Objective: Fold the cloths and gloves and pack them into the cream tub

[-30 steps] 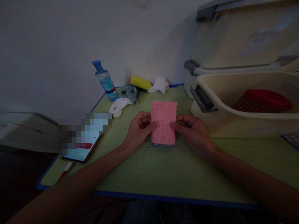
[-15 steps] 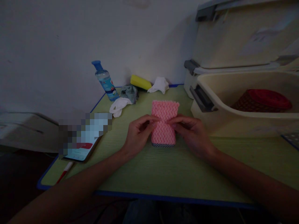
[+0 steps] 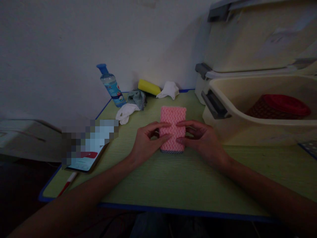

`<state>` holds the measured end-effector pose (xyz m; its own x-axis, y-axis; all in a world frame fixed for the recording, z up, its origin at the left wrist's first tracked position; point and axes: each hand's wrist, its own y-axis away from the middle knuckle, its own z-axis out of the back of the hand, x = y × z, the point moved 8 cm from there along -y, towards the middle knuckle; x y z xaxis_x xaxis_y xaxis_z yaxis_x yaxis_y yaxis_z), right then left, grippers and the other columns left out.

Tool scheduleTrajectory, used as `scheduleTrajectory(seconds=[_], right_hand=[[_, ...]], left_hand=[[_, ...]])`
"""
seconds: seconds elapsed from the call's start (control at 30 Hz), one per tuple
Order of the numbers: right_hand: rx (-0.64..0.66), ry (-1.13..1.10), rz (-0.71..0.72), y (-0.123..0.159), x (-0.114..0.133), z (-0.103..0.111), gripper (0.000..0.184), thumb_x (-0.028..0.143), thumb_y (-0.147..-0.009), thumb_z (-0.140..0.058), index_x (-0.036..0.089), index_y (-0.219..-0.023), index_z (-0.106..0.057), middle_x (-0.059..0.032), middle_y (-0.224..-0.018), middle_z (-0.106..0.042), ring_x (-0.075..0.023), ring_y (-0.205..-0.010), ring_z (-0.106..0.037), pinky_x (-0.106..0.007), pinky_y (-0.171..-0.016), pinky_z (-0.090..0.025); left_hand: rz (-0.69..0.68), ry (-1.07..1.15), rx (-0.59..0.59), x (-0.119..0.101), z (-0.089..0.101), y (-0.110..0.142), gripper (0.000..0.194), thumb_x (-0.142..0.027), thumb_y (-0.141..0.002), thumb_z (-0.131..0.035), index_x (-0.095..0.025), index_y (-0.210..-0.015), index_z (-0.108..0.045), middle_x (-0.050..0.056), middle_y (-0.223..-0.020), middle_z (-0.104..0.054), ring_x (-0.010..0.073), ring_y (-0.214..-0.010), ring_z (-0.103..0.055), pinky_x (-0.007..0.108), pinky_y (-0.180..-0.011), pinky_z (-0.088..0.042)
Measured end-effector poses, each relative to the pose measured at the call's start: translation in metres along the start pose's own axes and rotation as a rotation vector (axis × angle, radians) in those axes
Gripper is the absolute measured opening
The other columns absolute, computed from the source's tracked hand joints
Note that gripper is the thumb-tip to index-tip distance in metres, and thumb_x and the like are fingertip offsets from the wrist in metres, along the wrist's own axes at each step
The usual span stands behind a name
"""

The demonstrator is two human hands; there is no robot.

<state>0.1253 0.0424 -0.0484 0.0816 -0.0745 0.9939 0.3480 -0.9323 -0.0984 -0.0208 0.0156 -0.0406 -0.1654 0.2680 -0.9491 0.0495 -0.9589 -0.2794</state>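
A pink textured cloth (image 3: 173, 114), folded into a small upright rectangle with a black-and-white checked lower edge, lies on the table. My left hand (image 3: 148, 138) rests at its left side, thumb and index finger spread apart on its top face. From the right, my right hand (image 3: 201, 137) touches it the same way, its index finger above and its thumb below. Both hands press on the cloth without pinching it; their other fingers are partly hidden beside its edges.
On the green table (image 3: 158, 185) stand a blue-capped bottle (image 3: 114, 89) and a phone (image 3: 86, 158) beside a red-and-white pen (image 3: 68, 183). A grey-green cloth (image 3: 137, 98), white cloths (image 3: 169, 90) and a yellow sponge (image 3: 149, 87) lie behind. An open cream bin (image 3: 247, 132) holds a red bundle (image 3: 284, 105).
Half a second ago my fingers and thumbs pinched the cloth's middle and gathered it inward. Now they are spread on it, and it lies flat again, its lower edge slightly farther away.
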Motion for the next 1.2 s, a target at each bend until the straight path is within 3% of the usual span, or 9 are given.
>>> scheduleTrajectory(seconds=[0.27, 0.57, 0.77, 1.0, 1.2], right_hand=[[-0.005, 0.022, 0.023, -0.002, 0.005, 0.001, 0.035, 0.016, -0.055, -0.074, 0.026, -0.088, -0.065, 0.0035, -0.073, -0.062, -0.0128, -0.072, -0.060, -0.028, -0.069, -0.054], [-0.009, 0.010, 0.025, -0.002, 0.002, 0.002, 0.035, 0.016, -0.055, -0.074, 0.027, -0.087, -0.066, 0.0026, -0.075, -0.060, -0.0141, -0.077, -0.059, -0.028, -0.069, -0.053], [0.031, 0.005, 0.037, 0.000, 0.007, 0.001, 0.041, 0.016, -0.059, -0.074, 0.027, -0.098, -0.064, -0.0003, -0.091, -0.062, -0.0142, -0.083, -0.058, -0.029, -0.071, -0.053], [0.182, 0.093, 0.134, 0.005, 0.015, -0.006, 0.053, 0.019, -0.069, -0.069, 0.030, -0.119, -0.056, -0.0053, -0.122, -0.049, -0.0181, -0.096, -0.058, -0.030, -0.072, -0.055], [0.368, 0.000, 0.040, 0.006, 0.001, -0.016, 0.083, 0.023, -0.064, -0.075, 0.034, -0.136, -0.035, -0.0081, -0.139, -0.039, -0.0230, -0.104, -0.057, -0.038, -0.077, -0.055]], left_hand=[[-0.048, -0.021, -0.001, -0.005, 0.002, -0.001, 0.034, -0.022, -0.061, -0.076, -0.021, -0.094, -0.071, -0.001, -0.072, -0.062, 0.0090, -0.062, -0.049, 0.020, -0.056, -0.043], [-0.029, -0.009, -0.009, -0.003, 0.003, -0.001, 0.036, -0.022, -0.060, -0.076, -0.019, -0.095, -0.071, 0.000, -0.074, -0.063, 0.0092, -0.062, -0.051, 0.021, -0.059, -0.045], [0.020, 0.068, 0.068, -0.001, -0.002, 0.002, 0.043, -0.024, -0.062, -0.075, -0.020, -0.105, -0.067, 0.005, -0.095, -0.063, 0.0131, -0.080, -0.058, 0.022, -0.062, -0.052], [0.104, 0.188, 0.221, 0.003, -0.010, 0.002, 0.085, -0.020, -0.057, -0.079, -0.028, -0.133, -0.042, 0.012, -0.136, -0.044, 0.0235, -0.099, -0.060, 0.026, -0.062, -0.057], [0.094, 0.174, 0.251, 0.005, -0.009, 0.003, 0.091, -0.020, -0.057, -0.079, -0.031, -0.136, -0.035, 0.012, -0.145, -0.032, 0.0267, -0.102, -0.060, 0.026, -0.060, -0.058]])
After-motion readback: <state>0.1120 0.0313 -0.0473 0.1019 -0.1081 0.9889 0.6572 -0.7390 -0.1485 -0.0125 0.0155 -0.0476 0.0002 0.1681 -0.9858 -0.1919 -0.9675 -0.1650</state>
